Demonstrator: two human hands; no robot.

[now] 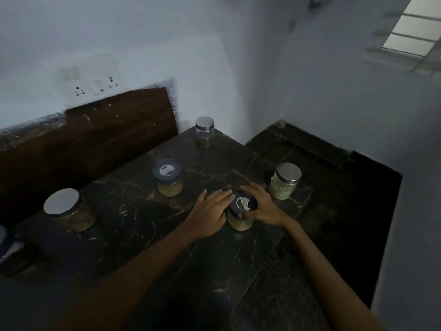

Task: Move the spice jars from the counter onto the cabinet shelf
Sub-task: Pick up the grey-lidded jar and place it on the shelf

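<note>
Several spice jars stand on the dark marble counter [133,211]. A blue-lidded jar [241,215] with yellowish contents sits between my hands. My right hand [261,206] curls round its right side and lid. My left hand [212,212] lies against its left side with fingers fairly straight. Another blue-lidded jar [168,177] stands further back. A steel-lidded jar [285,181] with greenish contents is to the right, a small steel-lidded jar [204,132] at the far corner, and a wide steel-lidded jar [70,210] at the left. No cabinet shelf is in view.
A brown backsplash panel [95,137] and a wall socket plate [88,81] lie behind the counter. A lower dark ledge [310,154] sits in the corner to the right, past the counter's edge. A partly seen object [9,249] sits at the far left.
</note>
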